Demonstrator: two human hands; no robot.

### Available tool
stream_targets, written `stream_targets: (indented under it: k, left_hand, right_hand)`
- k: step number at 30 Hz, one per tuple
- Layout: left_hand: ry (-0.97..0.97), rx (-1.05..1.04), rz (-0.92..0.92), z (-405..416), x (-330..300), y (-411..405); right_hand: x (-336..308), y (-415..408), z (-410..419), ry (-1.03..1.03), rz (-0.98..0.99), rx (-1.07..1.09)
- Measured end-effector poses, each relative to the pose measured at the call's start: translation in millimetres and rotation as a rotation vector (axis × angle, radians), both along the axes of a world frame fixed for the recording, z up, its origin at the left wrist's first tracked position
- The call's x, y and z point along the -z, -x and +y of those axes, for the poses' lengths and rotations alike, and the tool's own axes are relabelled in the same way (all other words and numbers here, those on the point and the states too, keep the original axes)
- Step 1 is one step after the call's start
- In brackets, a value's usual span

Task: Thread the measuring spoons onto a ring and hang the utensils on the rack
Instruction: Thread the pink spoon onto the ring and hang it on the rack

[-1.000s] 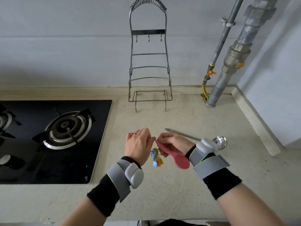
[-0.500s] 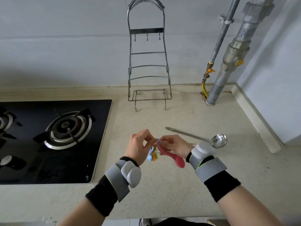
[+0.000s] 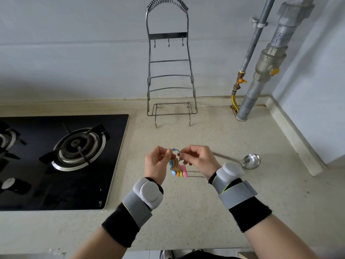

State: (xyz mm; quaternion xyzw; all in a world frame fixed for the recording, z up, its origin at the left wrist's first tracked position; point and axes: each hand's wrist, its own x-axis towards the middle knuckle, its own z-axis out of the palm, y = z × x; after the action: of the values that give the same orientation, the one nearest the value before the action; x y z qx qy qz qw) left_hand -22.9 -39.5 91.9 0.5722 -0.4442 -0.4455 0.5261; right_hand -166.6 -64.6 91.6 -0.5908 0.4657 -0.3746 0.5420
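Observation:
Above the counter, my left hand (image 3: 157, 163) and my right hand (image 3: 197, 158) each pinch one side of a thin blue ring (image 3: 176, 150). A bunch of coloured measuring spoons (image 3: 178, 170), blue, orange, green and pink, hangs from the ring between my palms. A steel ladle (image 3: 249, 161) lies on the counter just right of my right hand, its handle partly hidden behind that hand. The wire rack (image 3: 169, 71) stands upright against the back wall, its three hooks (image 3: 168, 43) bare.
A black gas hob (image 3: 61, 159) takes up the counter's left side. Grey pipes with a yellow valve (image 3: 261, 71) rise in the back right corner. A thin metal rod (image 3: 196, 174) lies on the counter below my right wrist. The speckled counter (image 3: 186, 212) stretches toward me.
The pink spoon, earlier held out in my right hand, now hangs with the others from the ring. Both hands have risen slightly and grip the ring's two ends.

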Motion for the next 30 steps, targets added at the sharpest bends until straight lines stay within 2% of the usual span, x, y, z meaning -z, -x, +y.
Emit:
stream_targets:
  k: [7, 13, 18, 30]
  left_hand:
    - [0.051, 0.051, -0.271, -6.1, -3.6, -9.2]
    - [0.044, 0.073, -0.24, -7.8, -11.5, -8.4]
    - [0.068, 0.126, -0.195, -11.6, -21.4, -7.1]
    - [0.087, 0.134, -0.232, -11.9, -33.1, -4.9]
  right_hand:
    - [-6.0, 1.6, -1.5, 0.039, -0.083, 0.027]
    - [-9.3, -0.4, -5.1, 0.108, -0.057, 0.089]
    - [-16.9, 0.4, -5.2, 0.109, -0.117, 0.079]
    - [-21.5, 0.1, -3.1, 0.13, -0.114, 0.11]
